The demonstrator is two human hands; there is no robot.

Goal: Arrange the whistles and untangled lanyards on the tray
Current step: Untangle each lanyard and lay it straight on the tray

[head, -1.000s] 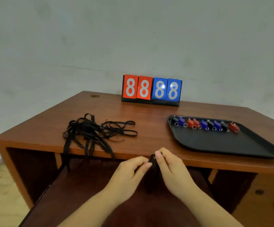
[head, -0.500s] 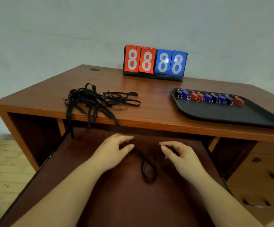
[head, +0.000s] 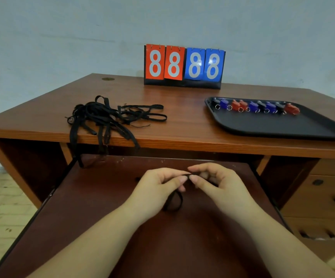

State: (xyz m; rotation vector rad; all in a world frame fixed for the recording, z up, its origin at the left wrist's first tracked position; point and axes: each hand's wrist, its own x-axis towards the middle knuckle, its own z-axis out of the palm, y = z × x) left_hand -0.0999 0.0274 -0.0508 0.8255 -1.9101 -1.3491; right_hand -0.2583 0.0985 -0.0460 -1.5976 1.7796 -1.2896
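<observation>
My left hand and my right hand meet over the pull-out shelf, each pinching one black lanyard between thumb and fingertips; a loop of it hangs below my left fingers. A tangled heap of black lanyards lies on the desk's left half, with several ends drooping over the front edge. At the right, a black tray carries a row of red, blue and black whistles along its far rim.
A flip scoreboard reading 8888 stands at the back of the wooden desk. Drawers sit under the desk on the right. A pale wall lies behind, wooden floor at the left.
My hands, spread apart on the shelf with the lanyard lying between them half a second ago, have come back together and pinch it. The view has tilted downward.
</observation>
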